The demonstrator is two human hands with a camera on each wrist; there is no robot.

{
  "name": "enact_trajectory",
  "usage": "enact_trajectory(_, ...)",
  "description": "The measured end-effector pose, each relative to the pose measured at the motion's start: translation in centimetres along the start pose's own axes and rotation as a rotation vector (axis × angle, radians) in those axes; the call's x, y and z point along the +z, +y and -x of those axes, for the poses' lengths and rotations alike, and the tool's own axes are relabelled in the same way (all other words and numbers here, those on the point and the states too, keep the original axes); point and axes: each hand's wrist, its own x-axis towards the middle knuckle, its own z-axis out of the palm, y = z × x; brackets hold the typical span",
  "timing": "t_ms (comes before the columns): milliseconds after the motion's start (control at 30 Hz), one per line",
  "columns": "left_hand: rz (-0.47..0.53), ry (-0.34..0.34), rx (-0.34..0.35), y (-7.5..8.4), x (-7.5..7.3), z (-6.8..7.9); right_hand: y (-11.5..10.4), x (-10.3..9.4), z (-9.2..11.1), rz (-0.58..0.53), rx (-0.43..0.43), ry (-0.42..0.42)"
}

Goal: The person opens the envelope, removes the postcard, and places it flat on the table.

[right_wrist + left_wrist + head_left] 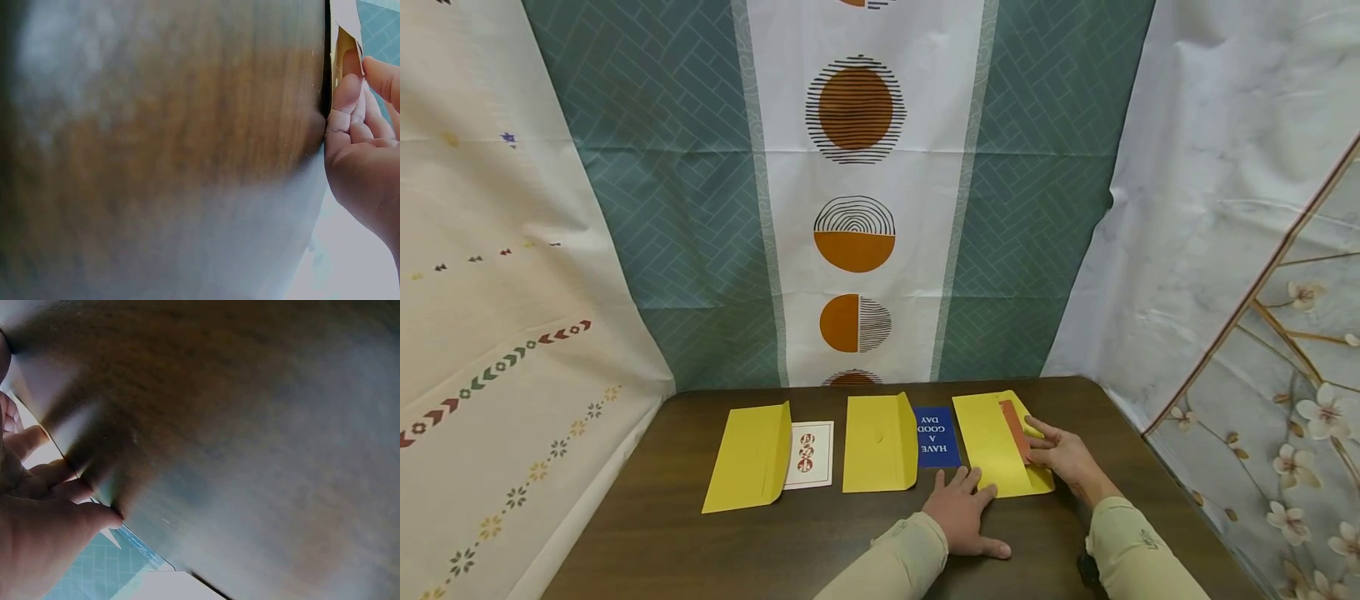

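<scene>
On the right lies a yellow envelope (988, 446) with an orange card (1013, 429) partly in its mouth. My right hand (1070, 460) pinches the card's outer edge at the envelope's right side. In the right wrist view, the right hand's fingers (350, 94) are right at the paper's edge. My left hand (958, 512) rests palm down with spread fingers, its fingertips at the envelope's lower left corner. The left wrist view shows the left hand's fingertips (112, 515) against the dark table surface.
A blue card (937, 454) reading "HAVE A GOOD DAY" sits beside the middle yellow envelope (872, 442). Farther left, a white card (820, 475) with red print lies next to another yellow envelope (741, 467). Patterned cloths (700, 208) hang behind the brown table (715, 558).
</scene>
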Motion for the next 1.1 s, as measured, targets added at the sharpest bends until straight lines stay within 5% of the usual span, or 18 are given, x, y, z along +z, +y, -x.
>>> enact_trajectory(467, 0.017, -0.008, -0.002, 0.1, -0.2, 0.0, -0.3, -0.4, -0.1, 0.129, 0.051, 0.092)
enact_trajectory(800, 0.068, -0.032, -0.010, 0.3, -1.8, 1.1, -0.3, -0.4, -0.2, 0.215, 0.041, 0.038)
enact_trajectory(1100, 0.043, -0.020, -0.011, 0.2, -0.8, 0.4, -0.7, -0.5, -0.2, 0.204, 0.057, 0.074)
